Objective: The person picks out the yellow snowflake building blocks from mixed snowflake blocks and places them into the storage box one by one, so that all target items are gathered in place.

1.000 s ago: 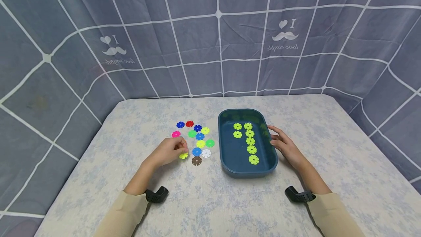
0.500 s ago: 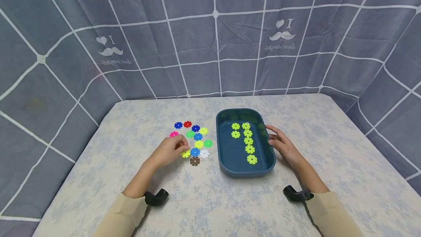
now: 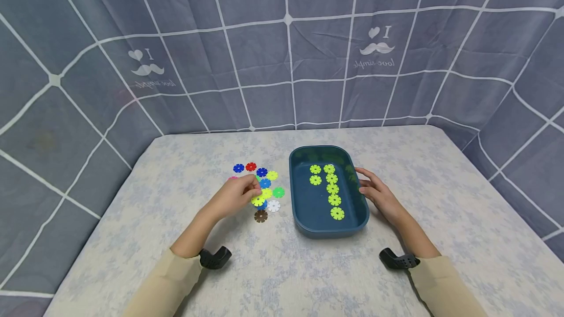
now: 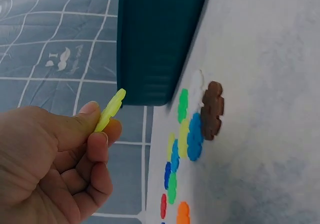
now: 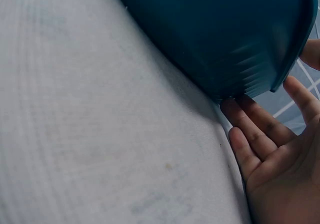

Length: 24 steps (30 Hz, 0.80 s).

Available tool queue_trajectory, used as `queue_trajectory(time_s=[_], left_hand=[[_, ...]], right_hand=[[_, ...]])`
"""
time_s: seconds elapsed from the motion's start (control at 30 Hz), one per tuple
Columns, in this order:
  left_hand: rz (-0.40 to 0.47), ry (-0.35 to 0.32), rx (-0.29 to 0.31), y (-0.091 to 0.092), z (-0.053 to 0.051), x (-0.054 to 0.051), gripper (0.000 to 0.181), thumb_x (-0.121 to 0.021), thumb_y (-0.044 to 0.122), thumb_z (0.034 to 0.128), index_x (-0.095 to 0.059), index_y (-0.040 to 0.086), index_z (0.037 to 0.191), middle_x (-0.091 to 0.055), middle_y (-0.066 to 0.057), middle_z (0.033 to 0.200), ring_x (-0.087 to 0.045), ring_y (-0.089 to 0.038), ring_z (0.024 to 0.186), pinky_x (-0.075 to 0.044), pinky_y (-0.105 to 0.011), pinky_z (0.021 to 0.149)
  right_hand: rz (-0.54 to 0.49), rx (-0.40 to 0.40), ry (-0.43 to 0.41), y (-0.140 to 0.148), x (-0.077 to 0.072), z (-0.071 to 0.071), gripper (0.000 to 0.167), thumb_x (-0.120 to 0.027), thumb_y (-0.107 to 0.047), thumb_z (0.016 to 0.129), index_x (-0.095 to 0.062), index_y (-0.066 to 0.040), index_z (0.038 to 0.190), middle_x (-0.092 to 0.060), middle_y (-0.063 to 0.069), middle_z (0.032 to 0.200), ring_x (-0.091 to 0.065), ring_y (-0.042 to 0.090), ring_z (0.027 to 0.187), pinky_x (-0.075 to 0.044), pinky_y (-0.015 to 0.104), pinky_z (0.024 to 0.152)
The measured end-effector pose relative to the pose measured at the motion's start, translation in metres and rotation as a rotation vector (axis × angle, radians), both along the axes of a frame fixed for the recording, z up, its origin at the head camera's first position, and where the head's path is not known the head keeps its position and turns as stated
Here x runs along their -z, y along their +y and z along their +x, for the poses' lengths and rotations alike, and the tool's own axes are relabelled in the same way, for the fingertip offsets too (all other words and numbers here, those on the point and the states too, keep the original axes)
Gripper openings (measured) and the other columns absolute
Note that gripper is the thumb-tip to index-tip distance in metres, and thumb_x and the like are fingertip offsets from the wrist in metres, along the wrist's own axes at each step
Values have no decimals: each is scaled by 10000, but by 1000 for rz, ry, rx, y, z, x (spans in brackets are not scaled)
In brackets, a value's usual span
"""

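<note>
My left hand (image 3: 235,195) pinches a yellow notched plastic disc (image 4: 111,110) between thumb and fingertips, lifted off the table over the loose discs. Several other discs lie flat around it, among them a brown disc (image 3: 261,216), a white disc (image 3: 273,206) and a green disc (image 3: 278,192). The hand covers part of this group. To the right stands a dark teal bin (image 3: 310,216) with several yellow discs (image 3: 337,213) on its floor. My right hand (image 3: 384,199) rests against the bin's right side, its fingers extended along the wall and touching it.
A pale patterned cloth covers the table (image 3: 286,273). Behind and beside it hangs a grey-blue curtain (image 3: 264,57) with white grid lines. The bin's raised rim stands between the loose discs and my right hand.
The yellow disc at my left fingertips has risen off the table and moved right, with the left hand shifting right and slightly away from me. My right hand stays at the bin.
</note>
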State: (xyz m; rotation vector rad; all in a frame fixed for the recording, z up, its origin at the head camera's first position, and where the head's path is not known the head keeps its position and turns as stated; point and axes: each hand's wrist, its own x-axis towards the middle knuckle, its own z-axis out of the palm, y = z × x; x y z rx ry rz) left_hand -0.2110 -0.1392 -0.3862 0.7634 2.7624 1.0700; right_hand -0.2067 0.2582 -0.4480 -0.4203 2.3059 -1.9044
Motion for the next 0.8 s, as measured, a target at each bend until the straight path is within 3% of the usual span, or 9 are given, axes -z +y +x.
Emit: queue_trajectory(time_s=[0.53,0.8], left_hand=[[9,29,64,29,-10,-23,67,-643,109,947,-603,62,921,-596,12,740,-490,-135,622,-443,-290,605],[25,13,90,45,-15,-24,60,-639,116,950,-606,72,930,-599,23,760,-508,-141,638,-466,-293,623]], right_hand=[[-13,-5,-1,-2,0,0,566,-483,-175,1030,-245,-58,1530,-372,288,1452,-474,89,1205,-253,610,1074],[-8,7,-6,-1,-1,1,573,-485,-180,1028,-241,-59,1532,-352,283,1465,-401,307,1310,-233,614,1083]])
